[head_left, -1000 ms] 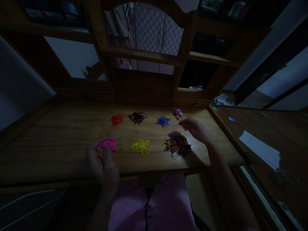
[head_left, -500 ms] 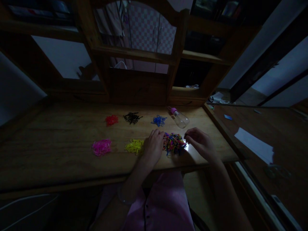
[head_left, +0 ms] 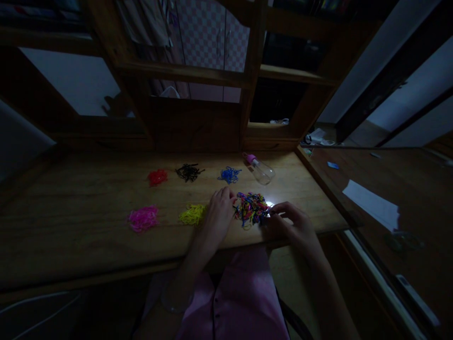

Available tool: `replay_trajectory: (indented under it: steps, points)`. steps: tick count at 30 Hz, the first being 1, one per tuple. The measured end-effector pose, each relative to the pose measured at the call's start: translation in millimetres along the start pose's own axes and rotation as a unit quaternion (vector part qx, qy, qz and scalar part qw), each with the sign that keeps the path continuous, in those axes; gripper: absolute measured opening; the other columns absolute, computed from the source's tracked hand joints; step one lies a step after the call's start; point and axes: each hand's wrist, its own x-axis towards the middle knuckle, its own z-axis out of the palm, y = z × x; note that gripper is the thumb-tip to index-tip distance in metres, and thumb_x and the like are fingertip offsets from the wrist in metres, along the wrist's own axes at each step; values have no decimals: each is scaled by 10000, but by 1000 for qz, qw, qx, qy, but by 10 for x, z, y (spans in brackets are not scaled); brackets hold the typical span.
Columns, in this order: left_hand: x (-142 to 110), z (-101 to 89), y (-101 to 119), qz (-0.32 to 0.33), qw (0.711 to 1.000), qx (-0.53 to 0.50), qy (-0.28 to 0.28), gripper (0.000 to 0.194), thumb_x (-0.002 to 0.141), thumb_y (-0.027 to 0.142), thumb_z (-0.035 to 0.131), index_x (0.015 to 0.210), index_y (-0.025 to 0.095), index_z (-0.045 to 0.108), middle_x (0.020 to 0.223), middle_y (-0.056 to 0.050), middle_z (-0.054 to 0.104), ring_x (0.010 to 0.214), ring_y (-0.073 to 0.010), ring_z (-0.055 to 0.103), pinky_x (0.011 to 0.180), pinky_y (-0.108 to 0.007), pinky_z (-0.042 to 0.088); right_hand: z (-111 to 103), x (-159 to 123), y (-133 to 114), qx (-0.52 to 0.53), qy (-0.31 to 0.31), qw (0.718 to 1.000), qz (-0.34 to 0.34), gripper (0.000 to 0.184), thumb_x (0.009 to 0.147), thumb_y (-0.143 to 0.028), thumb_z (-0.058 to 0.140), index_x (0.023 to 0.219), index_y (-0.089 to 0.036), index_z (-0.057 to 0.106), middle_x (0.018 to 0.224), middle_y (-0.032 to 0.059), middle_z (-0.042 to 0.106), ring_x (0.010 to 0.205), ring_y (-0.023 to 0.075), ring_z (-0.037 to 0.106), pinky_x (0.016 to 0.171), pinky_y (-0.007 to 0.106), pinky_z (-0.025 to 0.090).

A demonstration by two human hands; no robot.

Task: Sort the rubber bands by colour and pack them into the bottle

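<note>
The right hand (head_left: pixel 292 224) has closed in since half a second ago on the multicoloured pile of loops (head_left: pixel 252 208) on the wooden desk (head_left: pixel 88 198), its fingers bent at the right edge, the left hand (head_left: pixel 219 210) curled opposite as if to steady it; I cannot tell whether either grips a strand. The pink heap (head_left: pixel 143 218), yellow heap (head_left: pixel 191 214), red heap (head_left: pixel 157 177), black heap (head_left: pixel 189 172) and blue heap (head_left: pixel 229 174) sit apart, seemingly to keep colours unmixed, near a pink-capped clear bottle (head_left: pixel 263 173), contents indiscernible.

Six band piles (head_left: pixel 249 208), one bottle (head_left: pixel 264 173)
</note>
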Motion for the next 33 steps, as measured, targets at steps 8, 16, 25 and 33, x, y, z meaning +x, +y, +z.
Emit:
replay_trajectory:
  steps: [8, 16, 25, 33]
  points:
    - [-85, -110, -14, -90, 937, -338, 9, 196, 887, 223, 508, 1017, 193, 652, 951, -52, 665, 788, -155, 624, 738, -280, 502, 386, -294, -64, -122, 33, 992, -26, 121, 849, -170, 549, 937, -238, 595, 930, 62, 636, 862, 233, 617, 730, 338, 483]
    - [-221, 31, 38, -208, 716, -666, -12, 137, 732, 138, 598, 840, 146, 684, 866, -36, 668, 781, -116, 624, 768, -242, 508, 557, -237, 12, -193, 81, 977, -39, 148, 831, -138, 514, 927, -228, 581, 941, 80, 629, 891, 252, 590, 778, 379, 464]
    - [-217, 81, 19, -235, 681, -693, -2, 171, 735, 147, 698, 904, 127, 697, 887, -38, 682, 796, -94, 636, 785, -208, 509, 418, -139, 36, -40, 102, 993, 35, 107, 821, -292, 634, 896, -217, 646, 866, 43, 700, 754, 202, 657, 684, 311, 508]
    - [-114, 150, 193, -186, 794, -579, -13, 198, 806, 241, 650, 986, 190, 714, 1001, -52, 719, 905, -153, 656, 792, -242, 503, 278, -7, 82, 196, 90, 963, 159, 314, 719, -421, 746, 902, -202, 614, 618, -10, 658, 394, 117, 528, 374, 212, 348]
